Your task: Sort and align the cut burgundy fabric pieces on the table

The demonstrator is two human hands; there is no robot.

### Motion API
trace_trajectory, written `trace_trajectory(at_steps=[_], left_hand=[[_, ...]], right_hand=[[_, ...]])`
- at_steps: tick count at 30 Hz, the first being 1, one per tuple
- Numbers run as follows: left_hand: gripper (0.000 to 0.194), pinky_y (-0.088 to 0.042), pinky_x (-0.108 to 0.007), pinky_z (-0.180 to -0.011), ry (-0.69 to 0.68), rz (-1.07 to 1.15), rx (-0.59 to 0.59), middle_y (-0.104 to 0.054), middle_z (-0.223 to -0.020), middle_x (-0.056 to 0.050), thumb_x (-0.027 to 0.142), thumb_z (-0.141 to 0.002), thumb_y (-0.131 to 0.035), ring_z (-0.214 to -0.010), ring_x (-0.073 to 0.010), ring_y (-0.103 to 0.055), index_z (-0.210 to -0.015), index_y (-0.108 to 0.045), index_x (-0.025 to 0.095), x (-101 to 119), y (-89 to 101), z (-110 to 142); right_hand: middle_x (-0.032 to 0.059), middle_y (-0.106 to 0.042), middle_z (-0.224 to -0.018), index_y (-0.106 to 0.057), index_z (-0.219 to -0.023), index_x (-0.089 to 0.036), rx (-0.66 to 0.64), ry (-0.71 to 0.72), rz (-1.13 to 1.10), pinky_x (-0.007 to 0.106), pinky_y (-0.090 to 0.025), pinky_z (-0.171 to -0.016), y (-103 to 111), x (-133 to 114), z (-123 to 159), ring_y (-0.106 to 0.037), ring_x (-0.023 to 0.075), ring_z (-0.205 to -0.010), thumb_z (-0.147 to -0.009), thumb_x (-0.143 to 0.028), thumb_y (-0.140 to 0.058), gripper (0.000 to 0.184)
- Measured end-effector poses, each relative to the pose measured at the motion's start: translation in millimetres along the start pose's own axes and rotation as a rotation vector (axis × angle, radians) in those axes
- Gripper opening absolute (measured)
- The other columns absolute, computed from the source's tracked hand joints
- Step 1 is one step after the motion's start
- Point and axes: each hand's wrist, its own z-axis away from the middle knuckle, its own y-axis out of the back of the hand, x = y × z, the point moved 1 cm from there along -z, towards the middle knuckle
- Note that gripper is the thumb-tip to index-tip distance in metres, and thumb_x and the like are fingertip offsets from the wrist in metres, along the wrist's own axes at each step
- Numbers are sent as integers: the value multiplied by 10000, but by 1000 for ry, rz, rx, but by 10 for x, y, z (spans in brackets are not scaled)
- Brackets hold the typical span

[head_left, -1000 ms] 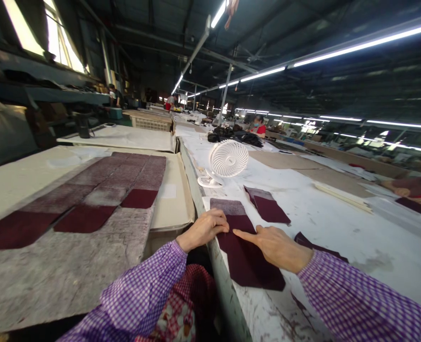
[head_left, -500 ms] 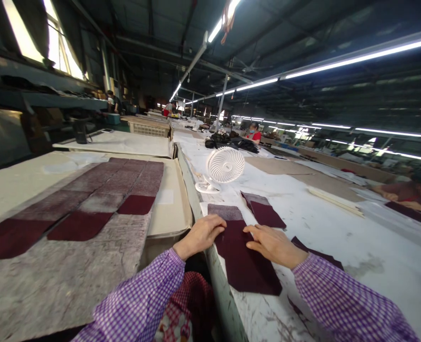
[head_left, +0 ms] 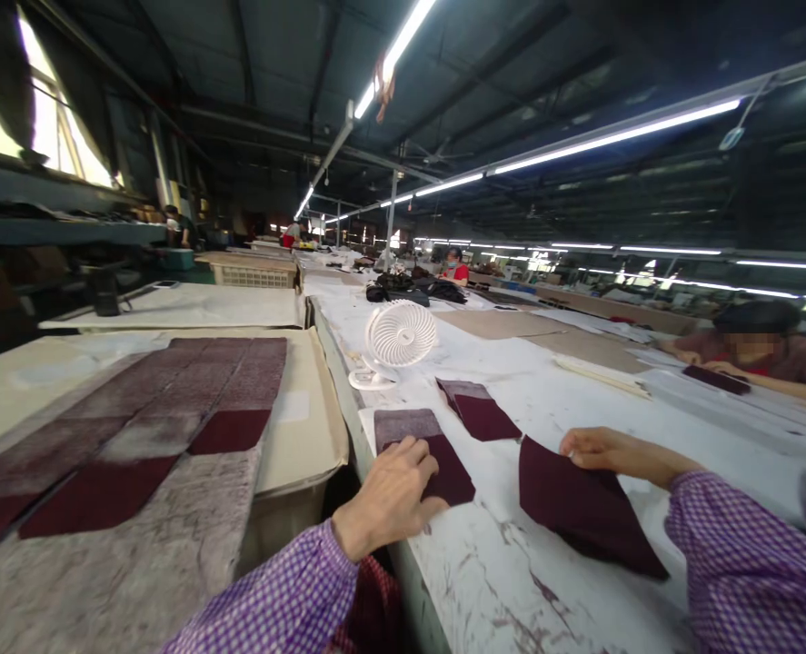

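Note:
My left hand (head_left: 390, 495) lies flat, fingers spread, on a dark maroon fabric piece (head_left: 443, 468) at the near edge of the white worktable (head_left: 580, 400). A greyish piece (head_left: 403, 424) shows under it at the far end. My right hand (head_left: 607, 451) grips the top edge of another maroon fabric piece (head_left: 572, 500), lifted and pulled to the right over a pile of the same pieces. Both sleeves are purple checked.
A small white fan (head_left: 395, 338) stands behind the pieces, with two more maroon pieces (head_left: 479, 411) beside it. Rows of maroon and grey pieces (head_left: 171, 409) cover the table on the left. A person (head_left: 757, 350) works at the right; others are far back.
My right hand has taken the top maroon piece off the stack and carried it to the right. My left hand stays pressing on the stack. The view has swung to the right.

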Motion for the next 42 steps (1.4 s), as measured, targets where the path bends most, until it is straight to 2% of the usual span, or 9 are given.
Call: trace_trajectory(at_steps=[5, 11, 19, 25, 30, 33, 35, 38, 42], left_hand=[[219, -421, -334, -761, 108, 50, -18, -624, -862, -67, 211, -819, -442, -838, -204, -554, -758, -644, 153, 50, -115, -119], [237, -336, -239, -563, 384, 516, 47, -584, -602, -1, 200, -711, -449, -569, -110, -498, -548, -609, 137, -158, -65, -148], [262, -175, -237, -467, 509, 905, 74, -308, -433, 45, 211, -659, -491, -461, -68, -271, -417, -417, 142, -247, -158, -171], [114, -325, -195, -470, 843, 1555, 566, -541, -509, 4, 172, -630, -610, -488, -90, -459, -548, -570, 105, -500, -111, -110], [74, -478, -224, -622, 1025, 1622, 1074, -570, -605, 19, 90, -689, -478, -568, -87, -542, -651, -479, 153, -1193, 334, 132], [63, -449, -196, -563, 999, 1513, 1249, -568, -611, 30, 143, -666, -582, -559, -82, -528, -702, -531, 145, -1288, 546, 292], [140, -377, -165, -486, 883, 1345, 1199, -546, -580, 41, 214, -627, -659, -514, -65, -478, -701, -572, 132, -1130, 587, 335], [224, -330, -174, -459, 744, 1136, 833, -542, -565, 34, 350, -661, -643, -503, -73, -457, -692, -601, 132, -709, 481, 286], [233, -445, -252, -651, 570, 941, 367, -652, -739, -50, 326, -761, -515, -745, -168, -597, -639, -597, 145, -129, 203, 212]], right_hand=[[120, -651, -1012, -655, -969, -168, 127, -68, 136, 371, -479, -766, -5, 235, -127, -605, 254, -882, -718, -439, -567, 380], [60, -654, -1114, -649, -1103, -204, 135, 241, 217, 380, -428, -938, -161, -537, -134, -590, 230, -1032, -874, -473, -417, 422], [44, -691, -979, -676, -974, -180, 216, 517, 240, 278, -471, -816, -693, -1229, -198, -629, 160, -893, -916, -330, -406, 315], [126, -612, -1181, -616, -1136, -98, 342, 634, 579, 377, -432, -947, -1312, -1096, -554, -563, 209, -1029, -924, -270, -417, 338], [133, -621, -1134, -629, -1089, -85, 381, 631, 664, 378, -455, -914, -1421, -1085, -578, -558, 216, -971, -902, -253, -456, 306], [127, -615, -1160, -626, -1109, -84, 355, 584, 644, 389, -437, -940, -1399, -1097, -563, -553, 227, -1004, -905, -260, -435, 330], [127, -599, -1200, -613, -1147, -86, 320, 536, 589, 408, -396, -993, -1376, -1093, -559, -539, 238, -1072, -909, -290, -419, 369], [126, -563, -1262, -605, -1177, -116, 260, 479, 406, 451, -292, -1071, -1307, -1102, -551, -502, 250, -1165, -908, -391, -406, 433], [174, -662, -997, -582, -1139, -81, 156, 172, -190, 393, -485, -766, -1201, -1117, -492, -638, 241, -854, -897, -593, -215, 675]])
